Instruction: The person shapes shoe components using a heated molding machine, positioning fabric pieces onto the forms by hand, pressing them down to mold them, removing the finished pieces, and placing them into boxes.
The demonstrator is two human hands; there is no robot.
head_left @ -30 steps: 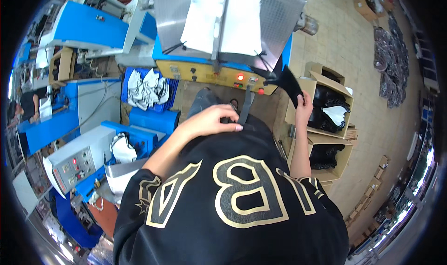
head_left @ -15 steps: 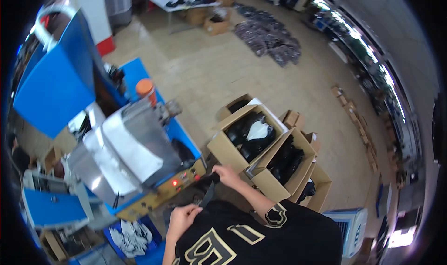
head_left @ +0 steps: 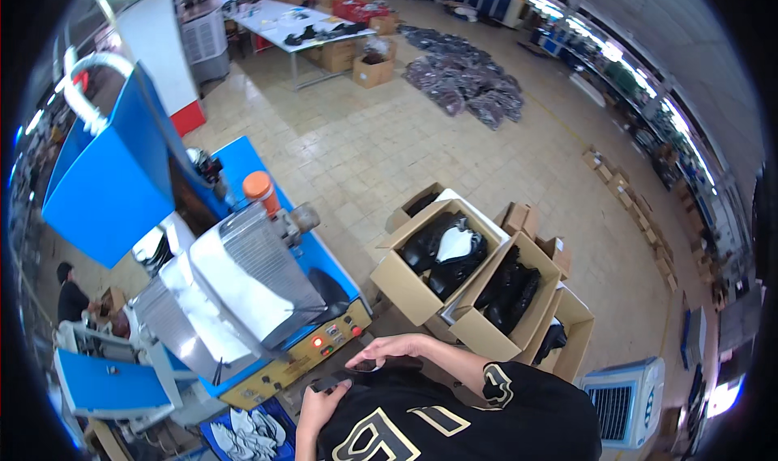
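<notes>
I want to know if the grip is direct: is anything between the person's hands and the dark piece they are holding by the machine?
Nothing visible is. The left hand grips the dark piece at its lower end and the right hand lies on top of it, both in direct contact, in front of the yellow control panel.

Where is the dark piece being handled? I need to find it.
In the head view, low centre: the dark piece lies between left hand and right hand, below the yellow control panel.

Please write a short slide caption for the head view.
Both hands, left hand and right hand, hold a dark piece before a blue machine.
</notes>
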